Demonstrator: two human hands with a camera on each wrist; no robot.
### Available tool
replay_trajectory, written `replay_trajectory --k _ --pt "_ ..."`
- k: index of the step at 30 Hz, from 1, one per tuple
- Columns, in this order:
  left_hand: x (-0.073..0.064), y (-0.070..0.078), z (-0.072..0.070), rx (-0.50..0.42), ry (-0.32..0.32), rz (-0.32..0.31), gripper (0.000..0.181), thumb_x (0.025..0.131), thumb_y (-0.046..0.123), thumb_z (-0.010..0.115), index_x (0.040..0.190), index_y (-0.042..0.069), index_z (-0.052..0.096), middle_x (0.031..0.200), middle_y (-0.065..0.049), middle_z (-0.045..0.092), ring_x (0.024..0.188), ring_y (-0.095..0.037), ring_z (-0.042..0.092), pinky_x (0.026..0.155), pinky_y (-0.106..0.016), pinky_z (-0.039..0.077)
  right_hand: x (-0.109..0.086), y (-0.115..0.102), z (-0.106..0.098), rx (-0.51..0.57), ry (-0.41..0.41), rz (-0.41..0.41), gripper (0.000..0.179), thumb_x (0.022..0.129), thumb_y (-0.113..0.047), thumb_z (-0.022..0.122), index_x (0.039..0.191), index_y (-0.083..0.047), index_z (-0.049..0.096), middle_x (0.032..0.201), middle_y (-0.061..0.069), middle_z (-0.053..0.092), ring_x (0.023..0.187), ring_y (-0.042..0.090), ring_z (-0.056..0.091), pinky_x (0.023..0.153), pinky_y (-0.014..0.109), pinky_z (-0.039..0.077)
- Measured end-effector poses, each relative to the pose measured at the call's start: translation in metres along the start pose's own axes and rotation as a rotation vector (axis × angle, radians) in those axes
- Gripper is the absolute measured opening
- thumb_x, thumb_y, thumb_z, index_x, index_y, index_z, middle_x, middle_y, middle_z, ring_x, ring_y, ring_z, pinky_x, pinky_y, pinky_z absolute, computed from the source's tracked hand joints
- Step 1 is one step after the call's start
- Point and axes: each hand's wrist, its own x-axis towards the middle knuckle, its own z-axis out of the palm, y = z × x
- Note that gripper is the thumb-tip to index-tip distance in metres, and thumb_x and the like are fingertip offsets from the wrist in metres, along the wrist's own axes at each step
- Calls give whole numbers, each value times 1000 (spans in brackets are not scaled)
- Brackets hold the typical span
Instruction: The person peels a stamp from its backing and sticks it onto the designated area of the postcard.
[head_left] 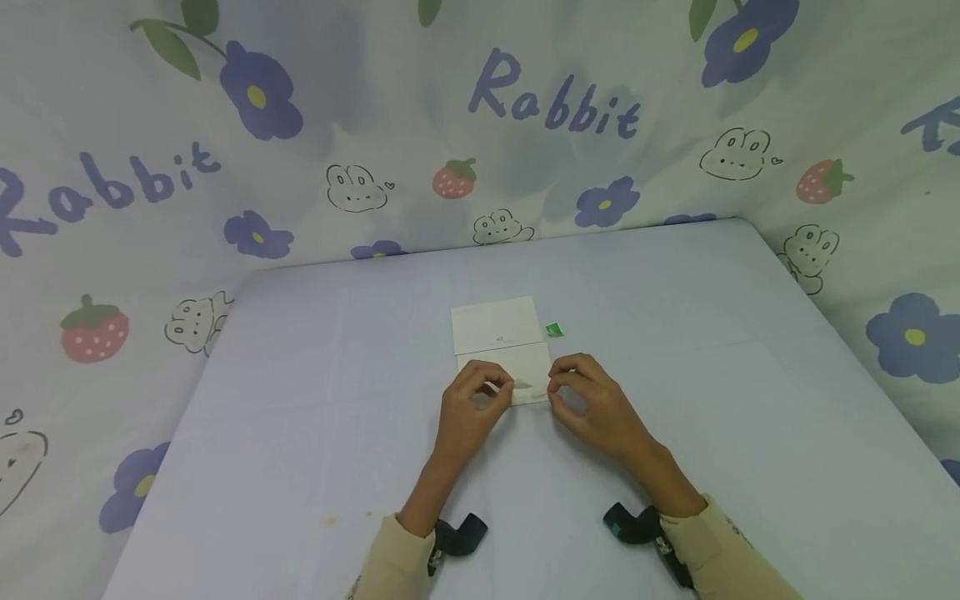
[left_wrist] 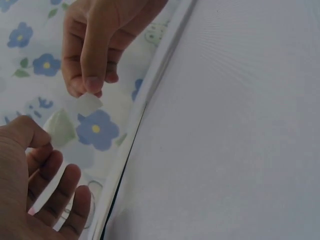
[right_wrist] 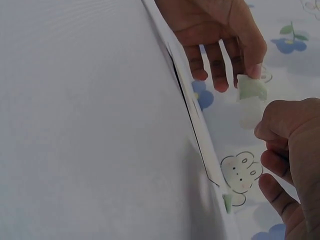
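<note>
In the head view my left hand [head_left: 471, 410] and right hand [head_left: 600, 408] face each other over the lower half of a white folded card [head_left: 495, 325] that lies spread open. Between thumb and index finger my left hand pinches a small pale green sticker [right_wrist: 252, 87], its other fingers loosely spread. A whitish slip of backing paper [left_wrist: 90, 103] is pinched by the fingertips of my right hand. The two pieces overlap in the right wrist view but stand slightly apart in the left wrist view. A bright green square sticker [head_left: 553, 330] lies right of the card.
A white cloth covers the table [head_left: 300, 350], with faint yellowish stains at the front left. Behind it hangs a curtain [head_left: 405, 100] printed with rabbits, flowers and strawberries. Dark wrist-worn devices [head_left: 461, 535] sit at both sleeve cuffs.
</note>
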Motion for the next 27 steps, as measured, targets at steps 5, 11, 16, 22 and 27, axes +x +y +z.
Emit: replay_trajectory --k 5,11,16,22,27 --pt "0 -1 -1 10 8 6 4 94 13 70 92 9 71 102 5 62 90 -12 63 75 -31 57 -1 3 -1 1 1 22 21 77 10 75 88 -5 66 111 9 59 106 23 58 97 15 42" --pt "2 19 -4 -12 29 6 8 89 -2 70 89 5 70 99 -4 64 87 -17 63 73 -41 57 -1 6 -3 -13 16 46 18 78 8 75 89 -4 67 111 8 59 107 23 58 96 17 44" --pt "4 40 -8 -18 24 -6 7 87 -8 69 87 0 69 97 -12 63 87 -22 63 73 -48 56 -1 9 -4 -41 43 55 19 77 9 76 88 -4 67 110 9 60 105 23 59 93 19 46" --pt "3 28 -4 -13 33 2 7 87 -8 69 87 0 69 98 -11 63 87 -22 63 72 -48 56 -3 13 -8 -73 47 108 19 78 9 76 88 -3 68 110 8 60 105 22 59 89 17 46" --pt "1 4 1 -6 31 -11 9 88 -2 71 90 7 70 100 0 63 90 -16 62 74 -42 57 -4 17 -9 -137 65 100 19 76 9 78 87 -3 68 109 9 60 105 23 59 86 23 49"
